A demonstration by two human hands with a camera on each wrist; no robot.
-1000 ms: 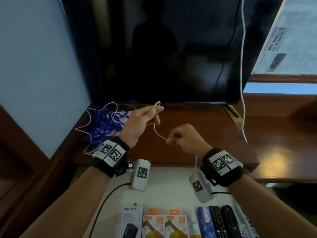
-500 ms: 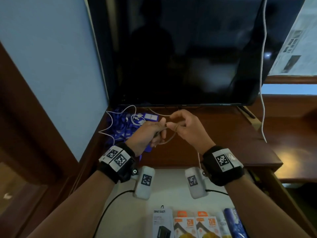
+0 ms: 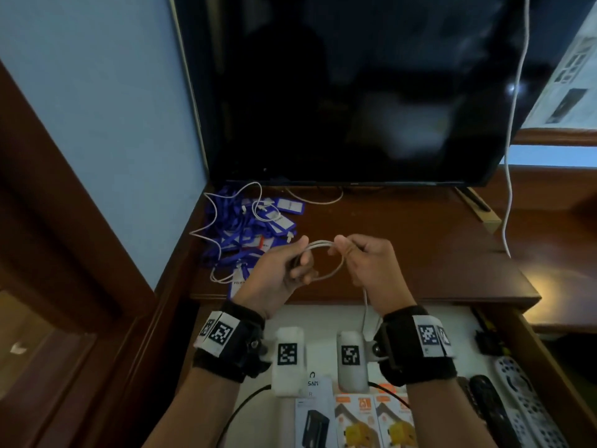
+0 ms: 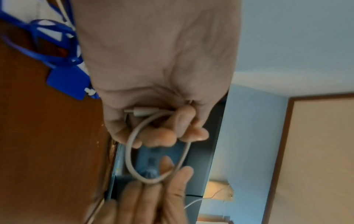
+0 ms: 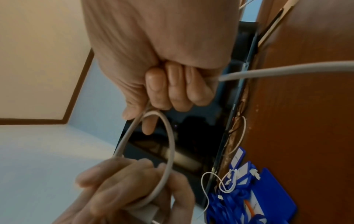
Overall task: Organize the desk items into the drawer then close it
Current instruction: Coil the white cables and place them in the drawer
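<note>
A white cable (image 3: 336, 268) is coiled into a small loop between both hands, held above the wooden desk (image 3: 403, 253). My left hand (image 3: 284, 270) grips one side of the loop, with the cable's plug end (image 4: 141, 112) tucked under its curled fingers. My right hand (image 3: 365, 263) pinches the other side, and the loose tail (image 5: 287, 71) runs out of its fist and hangs toward the open drawer (image 3: 326, 324). The loop (image 5: 164, 151) shows clearly in the right wrist view. A pile of blue lanyards and tags (image 3: 255, 227) lies on the desk's left corner with another thin white cable (image 3: 206, 234).
A dark TV screen (image 3: 355, 92) stands at the back of the desk, with a white cord (image 3: 513, 124) hanging down its right side. Inside the white-lined drawer lie small boxes (image 3: 365, 421) and remote controls (image 3: 504, 409). A blue wall (image 3: 97, 108) is at the left.
The hands came together and the cable, stretched between them a second ago, is now wound into a small loop. The view shifted so more of the drawer shows.
</note>
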